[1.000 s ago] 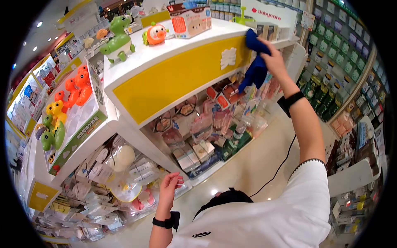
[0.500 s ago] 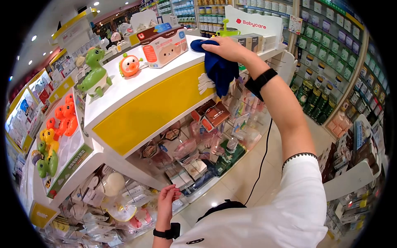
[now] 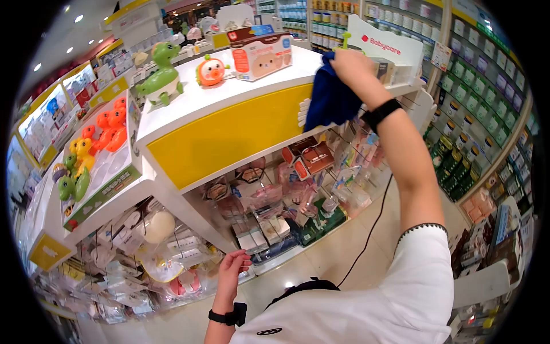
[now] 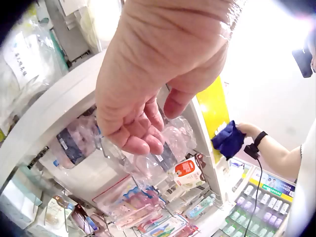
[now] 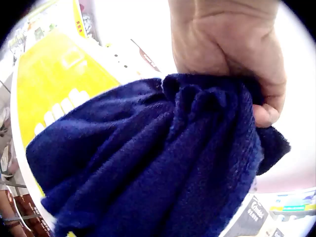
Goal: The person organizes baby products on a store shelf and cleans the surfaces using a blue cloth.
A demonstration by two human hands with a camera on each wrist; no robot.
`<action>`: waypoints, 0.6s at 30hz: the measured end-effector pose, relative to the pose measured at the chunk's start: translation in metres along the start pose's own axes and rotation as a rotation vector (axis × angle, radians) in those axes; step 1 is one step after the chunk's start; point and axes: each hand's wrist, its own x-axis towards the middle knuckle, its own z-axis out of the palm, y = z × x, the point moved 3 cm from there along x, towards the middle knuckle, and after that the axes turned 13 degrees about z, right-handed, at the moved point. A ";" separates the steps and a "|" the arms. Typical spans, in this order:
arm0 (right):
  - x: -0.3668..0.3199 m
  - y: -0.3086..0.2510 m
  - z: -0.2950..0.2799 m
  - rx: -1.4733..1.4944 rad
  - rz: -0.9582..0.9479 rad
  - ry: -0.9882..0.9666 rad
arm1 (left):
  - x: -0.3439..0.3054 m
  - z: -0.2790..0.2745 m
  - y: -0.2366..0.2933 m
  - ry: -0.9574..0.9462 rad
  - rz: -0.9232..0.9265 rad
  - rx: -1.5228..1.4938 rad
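A dark blue cloth (image 3: 332, 97) hangs in folds over the right front edge of a white counter (image 3: 189, 106) with a yellow front. My right hand (image 3: 355, 70) grips its upper part; in the right wrist view the cloth (image 5: 148, 158) is bunched under the hand (image 5: 232, 54), the thumb against it and the other fingers mostly hidden. My left hand (image 3: 230, 272) hangs low in front of the shelves, holding nothing; in the left wrist view its fingers curl loosely from the hand (image 4: 153, 74).
On the counter stand a green dinosaur toy (image 3: 163, 74), a round orange toy (image 3: 211, 73), a box (image 3: 261, 54) and a Babycare sign (image 3: 384, 46). A tray of small toys (image 3: 106, 192) is at the left. Packaged goods hang below; a black cable (image 3: 366, 241) crosses the floor.
The head view has shifted. The cloth, lying partly on the countertop half a second ago, now hangs more spread over the front edge from my right hand. My left hand stays low.
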 end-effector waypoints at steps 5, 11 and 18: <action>0.028 0.038 -0.026 -0.177 0.034 -0.128 | -0.020 -0.033 -0.001 0.108 0.030 0.018; 0.021 -0.002 0.015 0.224 -0.123 -0.247 | -0.016 -0.029 0.031 0.141 0.088 0.078; -0.014 -0.011 -0.005 0.234 -0.154 -0.067 | 0.000 -0.025 0.057 0.170 0.301 0.077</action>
